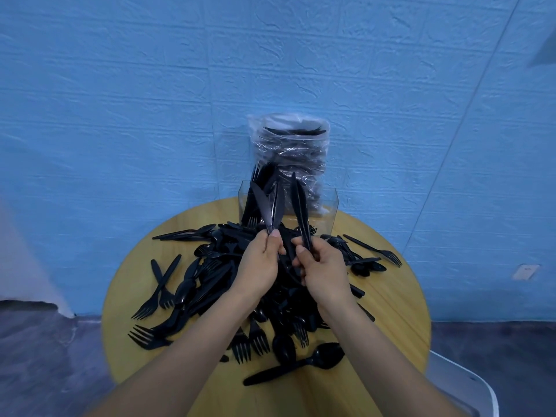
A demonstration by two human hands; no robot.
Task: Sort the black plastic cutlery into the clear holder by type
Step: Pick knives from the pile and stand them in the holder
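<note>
now left hand pinches knives, right hand grips knife, blades up

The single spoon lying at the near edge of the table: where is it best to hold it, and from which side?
Grip the spoon by its long flat handle, probably from above: it lies flat on the table, apart from the pile, handle pointing left, bowl right.

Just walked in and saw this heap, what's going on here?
A person is sorting black plastic cutlery over a round wooden table. The left hand grips knives upright, the right hand holds more cutlery. The clear holder behind holds some pieces; a big pile remains.
</note>
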